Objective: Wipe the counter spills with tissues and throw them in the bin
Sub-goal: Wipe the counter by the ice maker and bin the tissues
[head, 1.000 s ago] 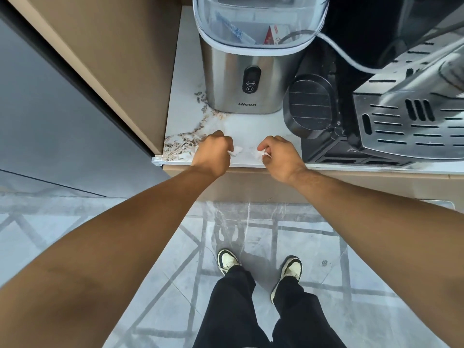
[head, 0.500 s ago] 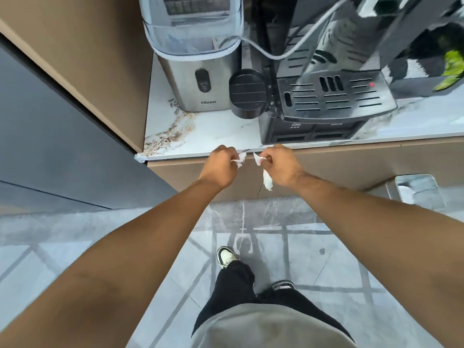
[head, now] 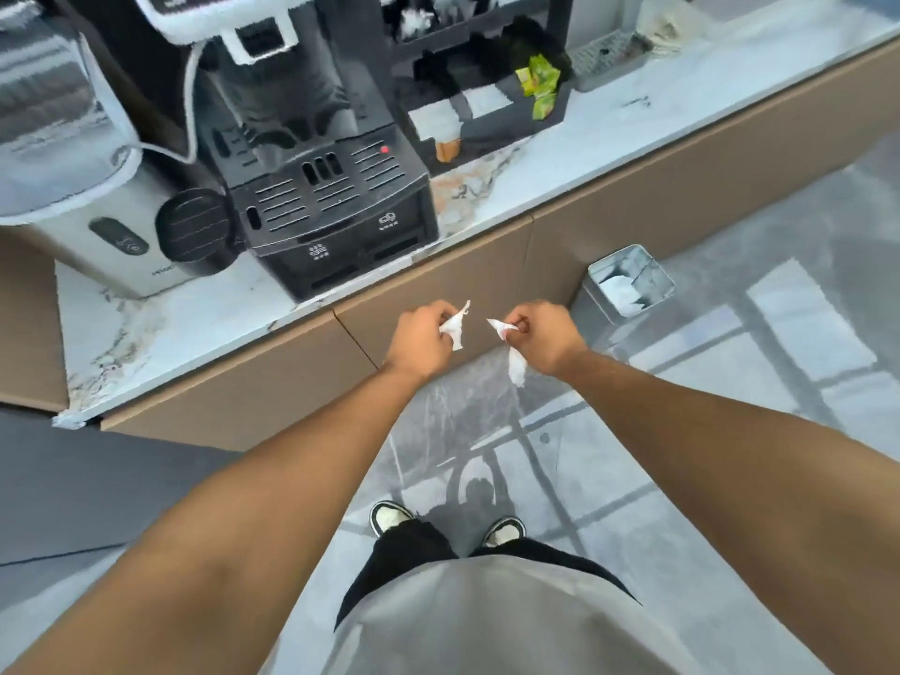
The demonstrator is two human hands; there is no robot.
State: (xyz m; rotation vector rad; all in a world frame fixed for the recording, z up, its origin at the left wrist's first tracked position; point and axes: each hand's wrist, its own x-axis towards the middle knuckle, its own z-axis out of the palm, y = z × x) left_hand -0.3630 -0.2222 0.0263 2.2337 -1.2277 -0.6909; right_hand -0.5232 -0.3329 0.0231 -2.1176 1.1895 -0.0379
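Note:
My left hand (head: pixel 422 337) grips a crumpled white tissue (head: pixel 454 326), and my right hand (head: pixel 544 336) grips another white tissue (head: pixel 514 362) whose tail hangs down. Both hands hover in front of the brown cabinet face, below the marble counter (head: pixel 204 314). A square metal bin (head: pixel 631 283) stands on the floor to the right of my right hand, with white tissue inside it. Brown speckled marks show on the counter at its left end.
On the counter stand a steel water dispenser (head: pixel 121 250), a black coffee machine (head: pixel 336 221) and a black organiser with green sachets (head: pixel 538 85). The cabinet front (head: pixel 633 226) runs diagonally. My shoes (head: pixel 389 516) are on the grey tiled floor.
Both hands left the counter edge with the tissues and now hang lower in front of the cabinet. The view has swung right, bringing the bin closer to my right hand.

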